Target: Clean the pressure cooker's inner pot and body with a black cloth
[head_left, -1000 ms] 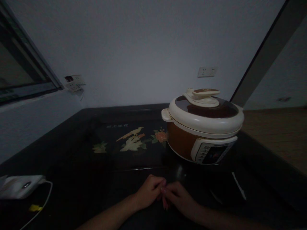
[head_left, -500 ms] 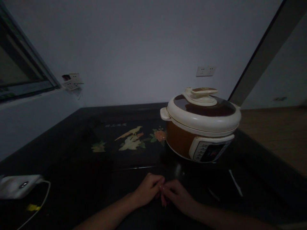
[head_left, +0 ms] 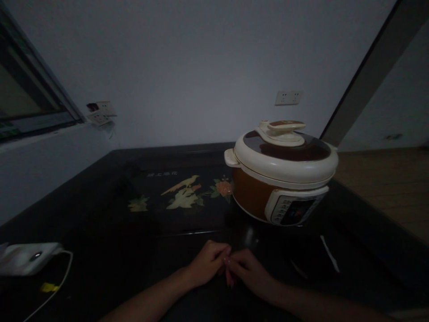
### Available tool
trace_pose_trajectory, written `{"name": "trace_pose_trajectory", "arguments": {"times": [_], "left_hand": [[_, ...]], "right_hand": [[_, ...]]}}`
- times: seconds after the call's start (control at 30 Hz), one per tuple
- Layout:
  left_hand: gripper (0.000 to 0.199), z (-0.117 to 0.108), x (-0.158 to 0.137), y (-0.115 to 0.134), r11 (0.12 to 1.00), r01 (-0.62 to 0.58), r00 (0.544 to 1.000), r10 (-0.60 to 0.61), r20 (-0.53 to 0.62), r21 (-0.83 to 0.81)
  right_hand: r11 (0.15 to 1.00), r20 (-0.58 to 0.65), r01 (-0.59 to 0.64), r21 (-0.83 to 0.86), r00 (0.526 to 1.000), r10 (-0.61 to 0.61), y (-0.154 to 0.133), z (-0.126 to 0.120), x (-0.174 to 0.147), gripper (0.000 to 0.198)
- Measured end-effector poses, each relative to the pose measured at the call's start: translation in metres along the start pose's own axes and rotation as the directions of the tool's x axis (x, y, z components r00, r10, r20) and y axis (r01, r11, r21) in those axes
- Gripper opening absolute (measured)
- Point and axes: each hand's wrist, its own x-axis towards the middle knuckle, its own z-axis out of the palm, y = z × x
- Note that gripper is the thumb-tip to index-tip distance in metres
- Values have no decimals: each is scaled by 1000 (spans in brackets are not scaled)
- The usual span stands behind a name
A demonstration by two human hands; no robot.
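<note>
- Pressure cooker (head_left: pixel 283 172) is the thing nearest the hands; it stands on the dark table (head_left: pixel 100 214), beyond the hands and a little to their right, well apart from them; its control panel (head_left: pixel 295 210) faces the near edge
- lid (head_left: pixel 284 154) sits on, cream rim around a dark top, with a long handle (head_left: pixel 283 127) across the middle; a small ear handle (head_left: pixel 231 158) juts out on the cooker's left; any ear on the far side cannot be made out
- judged by its build, it would be heavy and rigid, with a smooth body likely to slip in the palms; the ear handles look like the sound places to grip for lifting; the top handle probably serves the lid alone
- left hand (head_left: pixel 208 264) rests on the table, fingers curled loosely, holding nothing that can be seen
- right hand (head_left: pixel 250 273) lies beside it, fingertips touching those of the left; curled too, and in the dim light I cannot tell whether anything small sits between them
- white device (head_left: pixel 25 258) with a cable (head_left: pixel 56 286) lies at the table's left edge, well away; a thin pale strip (head_left: pixel 330 255) lies on the table to the right of the hands; bird and flower inlay (head_left: pixel 184 194) decorates the tabletop; sockets (head_left: pixel 288 97) sit on the wall behind
</note>
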Motion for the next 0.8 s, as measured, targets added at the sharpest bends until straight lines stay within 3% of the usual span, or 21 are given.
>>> {"name": "trace_pose_trajectory", "arguments": {"times": [0.33,0.43,0.53,0.6,0.67,0.73,0.8], "left_hand": [[61,1,1,-2,999,-9,1000,10,-3,45],[59,2,0,1,995,5,1000,-6,13,100],[52,3,-1,6,982,-31,998,21,54,187],[46,3,-2,8,969,-82,994,64,85,234],[42,3,-3,10,959,-111,991,86,104,261],[39,3,-3,11,956,-116,990,90,110,268],[37,2,-3,12,952,-132,988,104,112,277]], "right_hand": [[999,29,-19,-39,999,20,0,-3,-1,71],[971,119,37,-238,993,-8,-18,-10,-11,58],[865,239,121,-487,971,-1,-46,-25,-28,27],[819,240,111,-562,970,33,-58,-42,-41,22],[787,131,40,-615,990,52,-55,-66,-58,23],[723,-94,-69,-687,996,6,-34,-98,-78,27],[622,-355,-249,-742,934,-50,0,-133,-102,33]]}}
